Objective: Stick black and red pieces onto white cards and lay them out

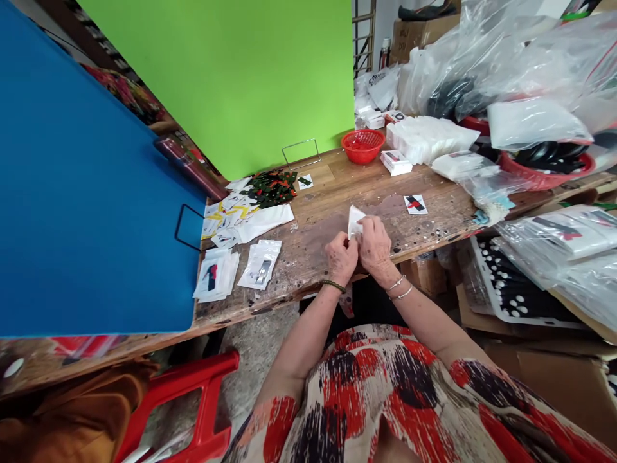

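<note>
Left hand [343, 260] and right hand [376, 245] pinch a white packet [355, 217] over a stained wooden table [315, 233] near a green panel [231, 77]

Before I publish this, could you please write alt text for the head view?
A person's left hand and right hand hold a small white packet over a worn wooden table, with a red plastic basket and a pile of dark pieces beyond.
</note>
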The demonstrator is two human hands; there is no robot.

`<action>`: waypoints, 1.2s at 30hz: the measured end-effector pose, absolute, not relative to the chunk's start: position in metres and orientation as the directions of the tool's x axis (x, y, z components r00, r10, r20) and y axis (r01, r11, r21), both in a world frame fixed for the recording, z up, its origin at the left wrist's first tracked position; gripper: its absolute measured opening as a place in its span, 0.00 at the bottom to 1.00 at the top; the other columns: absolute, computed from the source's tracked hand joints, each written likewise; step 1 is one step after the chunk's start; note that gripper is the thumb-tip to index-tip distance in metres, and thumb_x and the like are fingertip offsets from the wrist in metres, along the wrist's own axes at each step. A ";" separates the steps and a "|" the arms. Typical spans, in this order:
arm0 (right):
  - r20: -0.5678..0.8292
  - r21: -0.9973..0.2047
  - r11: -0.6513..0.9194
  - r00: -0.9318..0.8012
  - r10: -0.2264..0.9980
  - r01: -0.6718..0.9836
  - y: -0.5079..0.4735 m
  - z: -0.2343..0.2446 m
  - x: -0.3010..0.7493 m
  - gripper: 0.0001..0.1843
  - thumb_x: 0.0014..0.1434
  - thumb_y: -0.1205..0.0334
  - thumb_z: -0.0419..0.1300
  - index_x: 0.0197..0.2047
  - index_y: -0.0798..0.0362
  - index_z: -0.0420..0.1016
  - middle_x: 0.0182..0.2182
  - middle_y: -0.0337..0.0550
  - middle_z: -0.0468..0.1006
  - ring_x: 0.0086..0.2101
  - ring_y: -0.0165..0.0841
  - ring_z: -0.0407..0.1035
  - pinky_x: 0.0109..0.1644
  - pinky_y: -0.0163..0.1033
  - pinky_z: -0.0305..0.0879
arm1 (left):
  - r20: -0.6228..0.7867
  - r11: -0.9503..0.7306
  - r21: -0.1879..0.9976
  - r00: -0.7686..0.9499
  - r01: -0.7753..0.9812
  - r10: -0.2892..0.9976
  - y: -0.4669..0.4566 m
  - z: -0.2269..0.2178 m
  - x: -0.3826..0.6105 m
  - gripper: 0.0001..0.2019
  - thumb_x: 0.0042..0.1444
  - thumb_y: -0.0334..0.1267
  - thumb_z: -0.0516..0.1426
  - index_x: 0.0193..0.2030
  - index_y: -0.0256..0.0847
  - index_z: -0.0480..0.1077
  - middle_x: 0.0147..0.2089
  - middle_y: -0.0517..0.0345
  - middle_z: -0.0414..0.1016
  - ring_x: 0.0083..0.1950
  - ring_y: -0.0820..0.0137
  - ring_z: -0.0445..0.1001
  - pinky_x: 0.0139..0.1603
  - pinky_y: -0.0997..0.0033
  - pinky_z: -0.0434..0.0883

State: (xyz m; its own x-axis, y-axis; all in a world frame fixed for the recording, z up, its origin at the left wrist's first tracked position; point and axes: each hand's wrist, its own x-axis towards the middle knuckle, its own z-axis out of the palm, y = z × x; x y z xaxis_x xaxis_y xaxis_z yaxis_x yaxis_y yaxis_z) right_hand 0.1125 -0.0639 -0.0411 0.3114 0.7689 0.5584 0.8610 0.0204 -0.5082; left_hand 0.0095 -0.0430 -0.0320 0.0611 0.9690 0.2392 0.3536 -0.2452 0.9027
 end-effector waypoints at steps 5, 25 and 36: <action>0.586 -0.630 0.109 0.378 0.717 0.769 -0.056 -0.036 0.134 0.13 0.66 0.69 0.51 0.47 0.50 0.74 0.48 0.52 0.73 0.49 0.41 0.69 0.52 0.44 0.68 | -0.102 0.171 0.971 0.354 -0.167 0.930 -0.055 -0.026 0.009 0.12 0.48 0.44 0.67 0.35 0.42 0.73 0.30 0.59 0.77 0.31 0.69 0.74 0.38 0.67 0.73; 0.458 -0.866 0.267 0.456 0.763 0.423 -0.076 -0.043 0.176 0.09 0.56 0.64 0.64 0.42 0.48 0.81 0.44 0.47 0.75 0.50 0.39 0.71 0.59 0.48 0.68 | -0.343 0.498 0.666 0.364 -0.555 0.866 -0.029 -0.013 0.075 0.03 0.60 0.35 0.62 0.40 0.39 0.74 0.41 0.53 0.81 0.47 0.67 0.81 0.53 0.66 0.77; 0.247 -0.962 0.192 0.316 0.916 0.197 -0.077 -0.037 0.218 0.19 0.50 0.57 0.69 0.46 0.48 0.83 0.42 0.44 0.80 0.40 0.35 0.73 0.48 0.43 0.71 | -0.322 0.452 0.699 0.320 -0.554 0.891 -0.014 -0.018 0.085 0.16 0.55 0.48 0.67 0.34 0.40 0.70 0.31 0.60 0.75 0.31 0.73 0.76 0.44 0.65 0.76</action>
